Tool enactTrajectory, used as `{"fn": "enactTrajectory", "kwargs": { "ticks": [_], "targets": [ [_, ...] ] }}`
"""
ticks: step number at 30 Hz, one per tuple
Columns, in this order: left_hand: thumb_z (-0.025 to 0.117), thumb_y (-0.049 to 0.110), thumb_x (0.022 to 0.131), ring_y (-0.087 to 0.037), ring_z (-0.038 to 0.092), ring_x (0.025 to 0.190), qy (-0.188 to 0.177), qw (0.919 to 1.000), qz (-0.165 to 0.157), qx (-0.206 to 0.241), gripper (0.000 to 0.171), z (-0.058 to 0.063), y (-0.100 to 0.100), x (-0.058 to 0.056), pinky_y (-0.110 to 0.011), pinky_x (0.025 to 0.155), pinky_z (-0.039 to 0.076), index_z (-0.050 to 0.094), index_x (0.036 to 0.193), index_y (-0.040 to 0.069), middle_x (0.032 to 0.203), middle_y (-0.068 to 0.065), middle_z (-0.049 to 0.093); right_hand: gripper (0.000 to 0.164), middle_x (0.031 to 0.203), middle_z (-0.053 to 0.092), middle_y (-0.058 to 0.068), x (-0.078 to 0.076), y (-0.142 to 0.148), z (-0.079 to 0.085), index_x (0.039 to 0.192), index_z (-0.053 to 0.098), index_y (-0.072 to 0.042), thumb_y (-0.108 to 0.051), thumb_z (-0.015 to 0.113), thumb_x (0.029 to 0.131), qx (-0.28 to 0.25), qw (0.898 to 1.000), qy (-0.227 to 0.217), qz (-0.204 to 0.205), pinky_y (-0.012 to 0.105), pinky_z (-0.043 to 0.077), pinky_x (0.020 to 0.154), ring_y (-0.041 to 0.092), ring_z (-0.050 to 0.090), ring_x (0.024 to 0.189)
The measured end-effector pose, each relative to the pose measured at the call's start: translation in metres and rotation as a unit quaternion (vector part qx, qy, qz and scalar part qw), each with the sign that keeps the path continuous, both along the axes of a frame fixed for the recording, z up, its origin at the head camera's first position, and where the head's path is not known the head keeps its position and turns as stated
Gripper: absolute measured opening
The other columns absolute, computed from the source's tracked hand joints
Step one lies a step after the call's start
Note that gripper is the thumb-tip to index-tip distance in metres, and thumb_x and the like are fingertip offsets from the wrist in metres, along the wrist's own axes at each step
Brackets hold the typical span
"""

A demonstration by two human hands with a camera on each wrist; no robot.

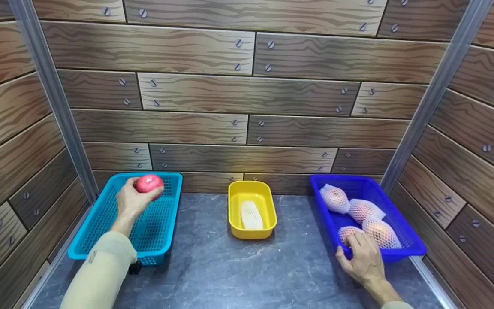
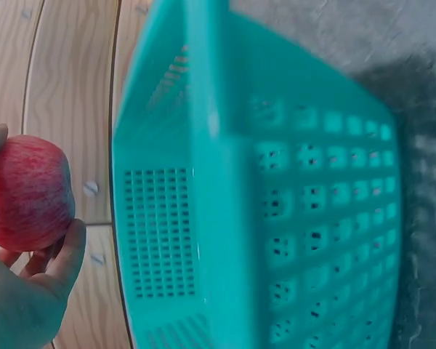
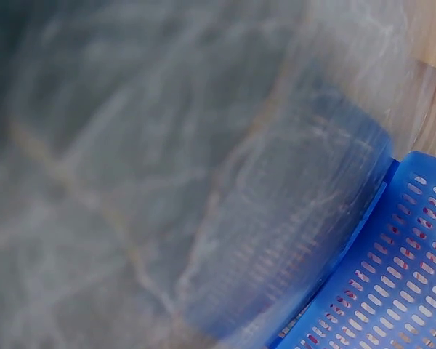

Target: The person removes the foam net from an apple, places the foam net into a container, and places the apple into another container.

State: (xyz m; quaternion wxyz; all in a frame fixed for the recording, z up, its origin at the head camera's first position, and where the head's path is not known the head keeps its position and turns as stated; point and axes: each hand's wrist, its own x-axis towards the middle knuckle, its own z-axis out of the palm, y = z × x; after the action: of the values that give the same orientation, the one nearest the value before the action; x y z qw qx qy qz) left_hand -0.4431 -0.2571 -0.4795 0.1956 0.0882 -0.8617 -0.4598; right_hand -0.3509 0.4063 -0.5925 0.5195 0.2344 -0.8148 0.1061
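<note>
Pinched between the fingers and thumb of my left hand [image 1: 133, 198] is a red apple [image 1: 149, 183], held above the teal basket [image 1: 177, 214]. In the left wrist view the apple [image 2: 30, 193] appears beside the basket's rim, bare of any net. My right hand [image 1: 362, 257] grips the near left corner of the blue basket [image 1: 408, 248], thumb outside the rim and fingers over it. Close by its fingers lies a netted fruit [image 1: 350, 232], partly hidden. The right wrist view catches mostly the basket's slotted wall [image 3: 378, 283].
Several more fruits in white foam nets [image 1: 381, 232] lie in the blue basket. Between the baskets stands a yellow tray [image 1: 251, 234] with a flat white foam net [image 1: 251, 215] in it. Wood-patterned walls [image 1: 247, 94] enclose the grey tabletop [image 1: 234, 274].
</note>
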Motion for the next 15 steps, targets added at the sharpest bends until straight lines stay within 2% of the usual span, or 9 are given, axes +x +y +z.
{"fn": "enactTrajectory", "kwargs": {
  "ticks": [7, 12, 15],
  "targets": [
    [0.083, 0.055, 0.085, -0.045, 0.049, 0.132, -0.052, 0.9982, 0.028, 0.011, 0.094, -0.009, -0.025, -0.007, -0.062, 0.105, 0.046, 0.047, 0.151, -0.001, 0.145, -0.028, 0.057, 0.024, 0.077, 0.054, 0.007, 0.002, -0.001, -0.002, 0.079, 0.059, -0.008, -0.032, 0.062, 0.078, 0.001, 1.0, -0.001, -0.005, 0.05, 0.04, 0.07, 0.036, 0.054, 0.071],
    [0.08, 0.055, 0.086, -0.047, 0.051, 0.131, -0.105, 0.9924, 0.061, 0.022, 0.097, -0.021, -0.046, -0.005, -0.063, 0.105, 0.047, 0.043, 0.154, -0.003, 0.147, -0.031, 0.053, 0.024, 0.077, 0.052, 0.006, 0.003, -0.001, -0.001, 0.079, 0.058, -0.009, -0.032, 0.061, 0.079, 0.003, 1.0, -0.002, -0.009, 0.051, 0.04, 0.07, 0.035, 0.053, 0.07],
    [0.08, 0.054, 0.087, -0.05, 0.045, 0.135, -0.133, 0.9877, 0.072, 0.039, 0.1, -0.027, -0.054, -0.003, -0.065, 0.107, 0.044, 0.039, 0.155, -0.005, 0.151, -0.033, 0.048, 0.024, 0.077, 0.052, 0.006, 0.002, -0.001, 0.001, 0.079, 0.058, -0.008, -0.032, 0.062, 0.079, 0.003, 1.0, -0.003, -0.009, 0.05, 0.039, 0.069, 0.034, 0.052, 0.069]
  ]
}}
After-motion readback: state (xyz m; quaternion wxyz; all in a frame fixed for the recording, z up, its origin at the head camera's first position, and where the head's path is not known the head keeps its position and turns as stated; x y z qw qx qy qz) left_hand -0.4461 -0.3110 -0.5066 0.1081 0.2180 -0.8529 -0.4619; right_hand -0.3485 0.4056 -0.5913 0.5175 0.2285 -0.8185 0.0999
